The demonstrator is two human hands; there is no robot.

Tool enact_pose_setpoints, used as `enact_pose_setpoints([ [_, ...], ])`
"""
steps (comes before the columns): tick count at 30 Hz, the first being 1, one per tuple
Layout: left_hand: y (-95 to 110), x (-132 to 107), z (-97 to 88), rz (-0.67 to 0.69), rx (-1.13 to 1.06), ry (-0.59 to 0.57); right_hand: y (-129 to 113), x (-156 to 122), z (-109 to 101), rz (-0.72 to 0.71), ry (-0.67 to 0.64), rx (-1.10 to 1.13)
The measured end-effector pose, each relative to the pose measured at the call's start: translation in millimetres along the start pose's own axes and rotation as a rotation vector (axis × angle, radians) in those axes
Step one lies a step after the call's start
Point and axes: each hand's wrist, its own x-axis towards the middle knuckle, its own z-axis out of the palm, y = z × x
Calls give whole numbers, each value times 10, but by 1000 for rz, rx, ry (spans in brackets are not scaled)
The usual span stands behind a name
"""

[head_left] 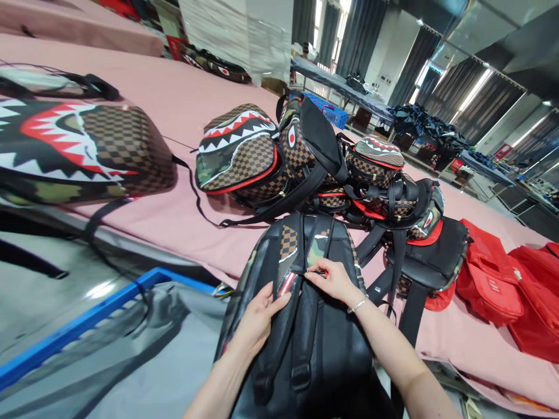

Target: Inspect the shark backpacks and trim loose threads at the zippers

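A black backpack [336,326] stands in front of me with its back panel and two padded shoulder straps [286,317] facing me. Checkered, camouflage and red-and-white patches show on the upper straps. My left hand [257,317] is closed at the outer edge of the left-hand strap, thumb on its front, other fingers partly hidden. Higher up, my right hand [334,282], with a bracelet at the wrist, pinches a small black piece of strap between the two shoulder straps. The exact shape of that piece is hidden by the fingertips.
Several shark-mouth checkered bags [244,151] are piled on the pink-covered table [174,116] behind the backpack. A larger shark-patterned bag [131,151] lies left. Red bags [493,285] lie right. A blue-rimmed bin [82,331] with grey lining is at lower left.
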Motion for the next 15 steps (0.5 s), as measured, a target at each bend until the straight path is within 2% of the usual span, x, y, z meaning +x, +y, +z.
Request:
enact_pose_setpoints([
  [3,21,-21,17,-3,-3,3,51,70,31,7,-11,139],
  [5,43,-48,36,-7,-5,6,105,136,20,63,-34,246],
  [8,71,-88,57,15,1,6,194,256,-92,130,-144,345],
  [12,77,-101,46,57,19,7,252,410,-312,55,-353,346],
  [15,76,-90,29,57,23,21,232,517,-391,15,-381,319],
])
